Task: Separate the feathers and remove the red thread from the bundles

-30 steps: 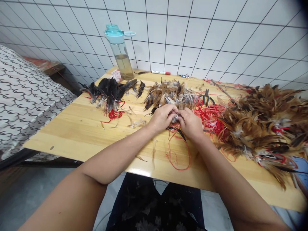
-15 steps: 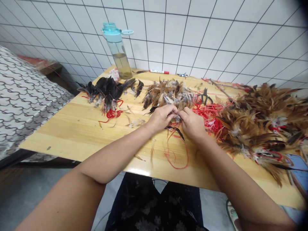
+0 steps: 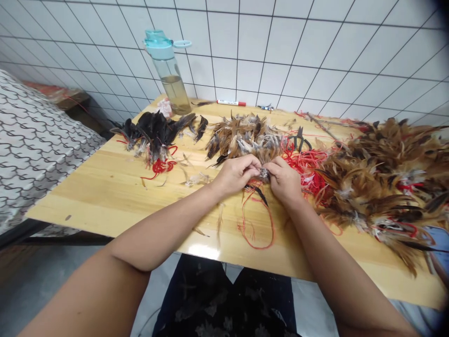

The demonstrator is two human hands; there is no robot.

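My left hand (image 3: 235,175) and my right hand (image 3: 285,180) meet over the middle of the wooden table. Pinched between their fingertips is a small feather bundle (image 3: 263,173) with greyish-white fluffy ends; much of it is hidden by the fingers. Both hands are closed. Below them a red string (image 3: 242,220) lies in a loop on the wood, and a dark feather (image 3: 260,194) rests across its upper part. Just beyond the hands is a pile of brown and grey feathers (image 3: 245,135). Right of my right hand lies a tangle of red string (image 3: 308,168).
Black feathers (image 3: 156,133) with red string lie at left, near a water bottle (image 3: 175,89). A red-capped marker (image 3: 230,103) lies by the tiled wall, and scissors (image 3: 299,139) lie behind the string tangle. Large brown feather bunches (image 3: 372,182) cover the right side, beside a phone (image 3: 440,250).
Both hands have shifted slightly, and more of the bundle's whitish ends shows between the fingertips. The whole view has moved a little.
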